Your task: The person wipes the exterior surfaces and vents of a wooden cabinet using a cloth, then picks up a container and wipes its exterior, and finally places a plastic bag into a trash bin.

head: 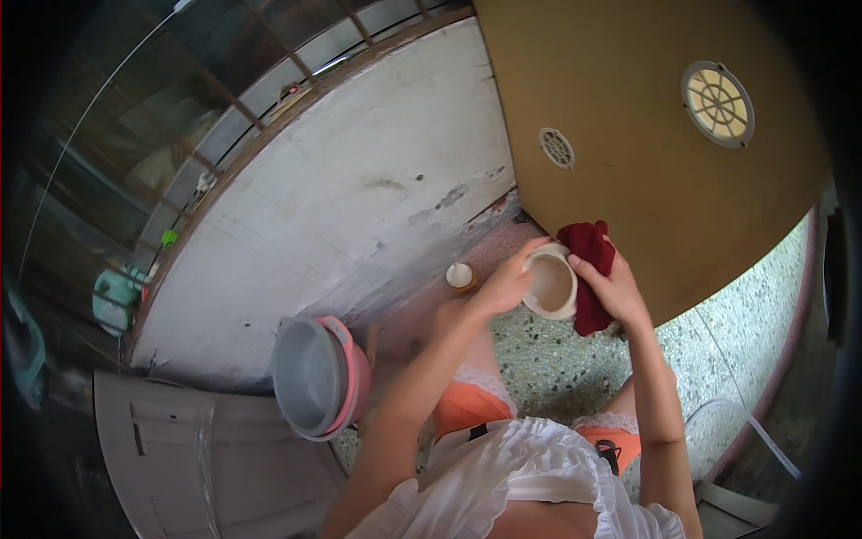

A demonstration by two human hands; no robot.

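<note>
A cream-coloured round bowl [553, 286] is held up in front of me, its opening turned towards the camera. My left hand [506, 281] grips its left rim, with the fingers partly over the edge. On the other side, my right hand [616, 286] presses a dark red cloth [587, 269] against the bowl's outer side, the thumb near the rim. Part of the cloth hangs below the right hand. Beyond my left hand, a small container with a white top [460, 275] stands by the foot of the wall.
Left of me, a grey basin [306, 377] sits in a pink basin [360, 377] beside a grey-brown panel [256, 458]. A peeling white wall [323, 182] meets a brown door [606, 87] with round vents. A white hose [761, 424] crosses the terrazzo floor [714, 343] at right.
</note>
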